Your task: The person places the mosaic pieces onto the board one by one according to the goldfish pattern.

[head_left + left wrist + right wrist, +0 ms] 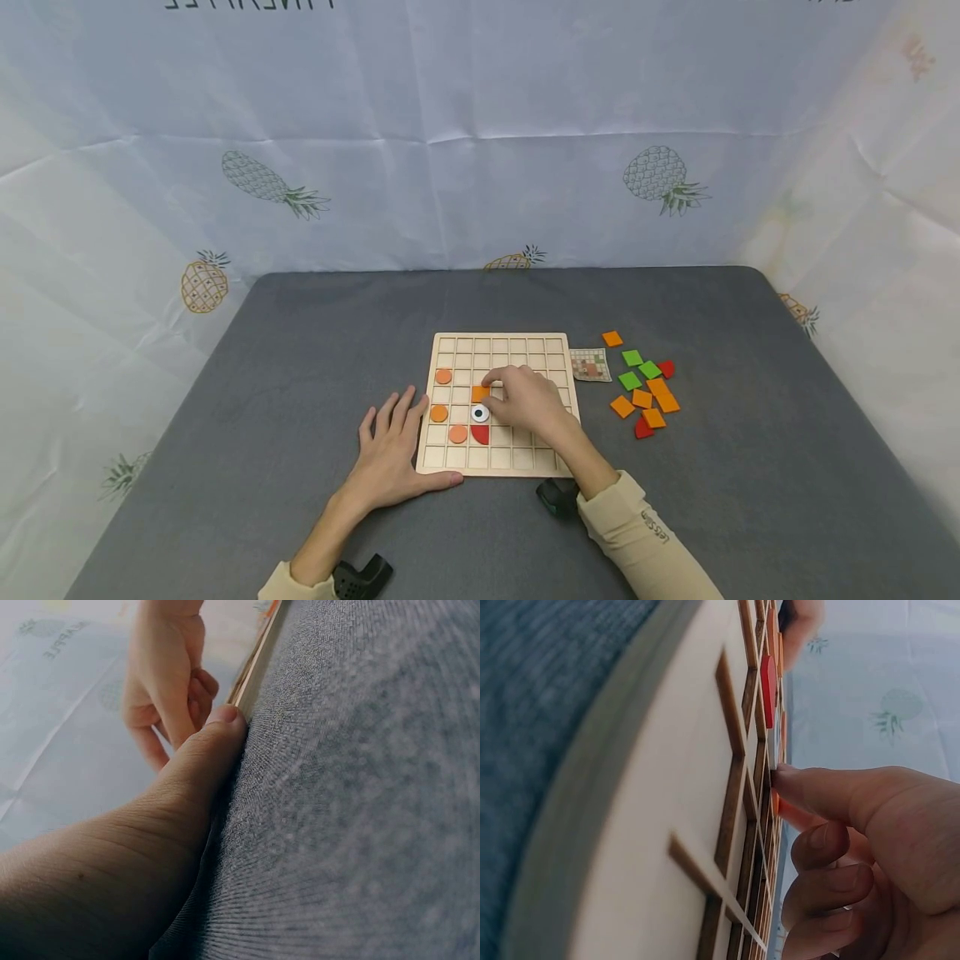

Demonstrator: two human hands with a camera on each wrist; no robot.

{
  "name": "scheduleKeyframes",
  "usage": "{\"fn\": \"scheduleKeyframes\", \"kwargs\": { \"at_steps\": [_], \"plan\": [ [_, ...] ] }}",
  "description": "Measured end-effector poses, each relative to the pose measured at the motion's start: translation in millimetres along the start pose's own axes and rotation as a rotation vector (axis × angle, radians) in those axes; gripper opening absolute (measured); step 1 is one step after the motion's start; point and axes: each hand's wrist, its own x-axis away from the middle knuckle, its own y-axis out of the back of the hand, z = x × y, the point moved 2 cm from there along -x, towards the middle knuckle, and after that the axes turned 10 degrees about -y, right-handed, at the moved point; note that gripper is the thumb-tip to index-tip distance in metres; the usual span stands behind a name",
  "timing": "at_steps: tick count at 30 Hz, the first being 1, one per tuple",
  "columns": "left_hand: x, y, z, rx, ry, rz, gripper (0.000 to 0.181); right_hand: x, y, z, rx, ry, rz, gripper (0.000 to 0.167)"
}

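Observation:
A wooden grid board (525,458) lies flat on the table. My left hand (390,458) rests at its lower left corner, fingers spread beside the left edge and thumb along the near edge. My right hand (528,404) reaches over the board and pinches an orange square tile (478,393) between thumb and index finger, at a cell. In the right wrist view the other fingers (832,889) are curled and the tile is mostly hidden. Just below it sits a white round piece with a black dot (480,413), then a red quarter-round tile (480,435).
Orange discs (438,413) sit in cells on the board's left side. A small pattern card (590,365) lies against the right edge. Farther right are several loose orange squares (622,407), green tiles (630,381) and red tiles (643,427). A patterned cloth (465,200) hangs behind the table.

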Motion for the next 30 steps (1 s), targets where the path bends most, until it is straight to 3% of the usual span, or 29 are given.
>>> {"fn": "scheduleKeyframes", "kwargs": {
  "at_steps": [18, 30],
  "plan": [
    [-0.1, 0.7, -0.4, 0.011, 0.000, 0.006, 0.120, 3.3, 2, -3, -0.016, 0.002, -0.020, 0.025],
    [-0.8, 0.0, 1.5, 0.010, -0.001, 0.004, 0.120, 19.5, 26, -15, -0.041, 0.027, -0.055, 0.032]
  ]
}}
